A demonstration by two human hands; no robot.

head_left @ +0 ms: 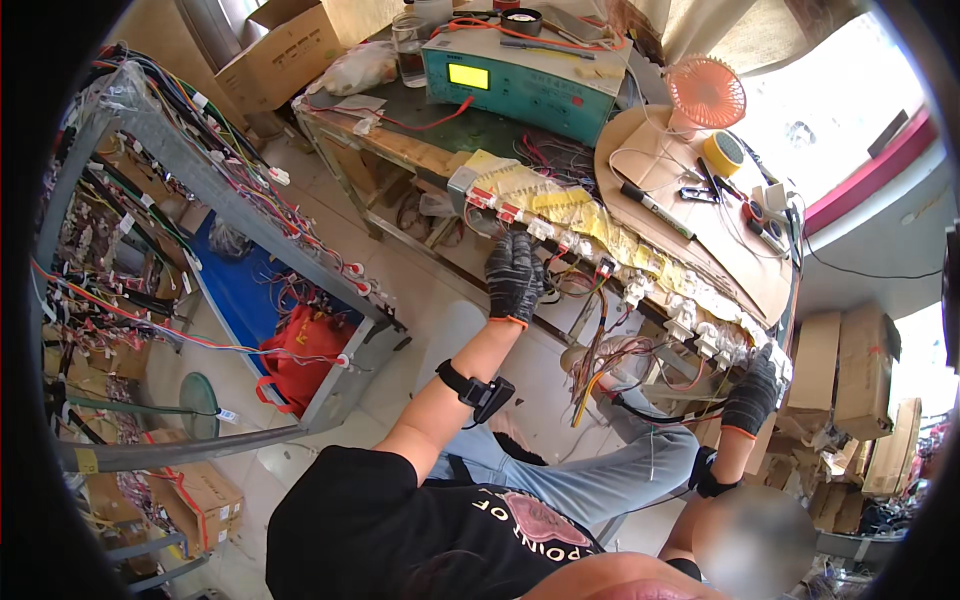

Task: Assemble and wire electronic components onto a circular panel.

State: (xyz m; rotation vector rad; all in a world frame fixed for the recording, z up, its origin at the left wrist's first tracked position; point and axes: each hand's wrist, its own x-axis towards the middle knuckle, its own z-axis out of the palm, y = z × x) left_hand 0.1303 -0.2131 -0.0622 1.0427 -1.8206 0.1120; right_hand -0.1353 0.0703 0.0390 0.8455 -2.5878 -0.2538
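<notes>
A long strip of white and red connectors (540, 229), backed with yellowed tape, runs along the front edge of the workbench. My left hand (515, 277), in a dark grey knit glove with an orange cuff, is closed just below the red and white connectors near the strip's left end; what its fingers hold is hidden. At the right end, my right hand (750, 398), gloved alike, has its fingers together against the white connectors (706, 343); anything between them cannot be made out. A bundle of coloured wires (597, 355) hangs from the strip between both hands.
Behind the strip are a teal tester (520, 85) with a lit screen, a small orange fan (705, 90), a yellow tape roll (723, 152) and a black marker (657, 210). A metal rack (200, 115) draped with wires stands left. Cardboard boxes (862, 370) are stacked right.
</notes>
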